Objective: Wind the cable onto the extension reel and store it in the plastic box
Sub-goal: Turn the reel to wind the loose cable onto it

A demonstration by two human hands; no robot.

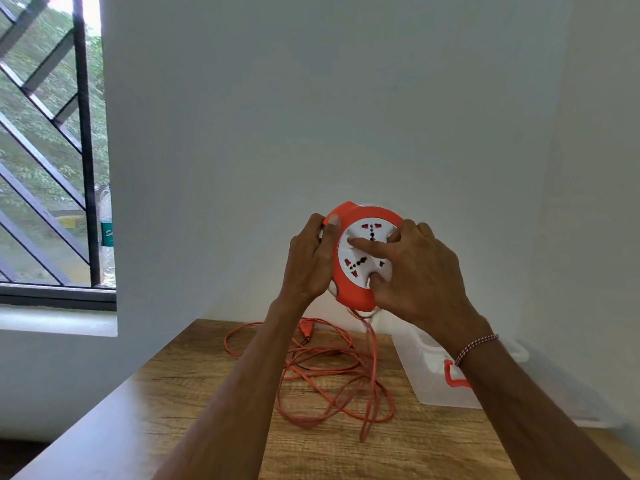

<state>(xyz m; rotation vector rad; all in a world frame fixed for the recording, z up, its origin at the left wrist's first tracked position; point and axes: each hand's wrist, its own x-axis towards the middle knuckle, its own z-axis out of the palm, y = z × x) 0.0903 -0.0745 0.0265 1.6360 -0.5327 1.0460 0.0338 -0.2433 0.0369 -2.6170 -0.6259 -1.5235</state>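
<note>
I hold a round orange extension reel (349, 292) with a white socket face up in front of the wall, well above the table. My left hand (310, 261) grips its left rim, thumb over the orange edge. My right hand (415, 268) lies on the white socket disc, index finger and thumb pressed into its recesses. An orange cable (332, 375) hangs from the reel's bottom and lies in loose tangled loops on the wooden table, its plug end near the far edge. A clear plastic box (433, 389) with an orange latch stands open at the right, partly hidden by my right forearm.
The wooden table (166, 410) stands against a white wall, in a corner at the right. A barred window (52, 168) with a sill is on the left, a plastic bottle standing by its frame.
</note>
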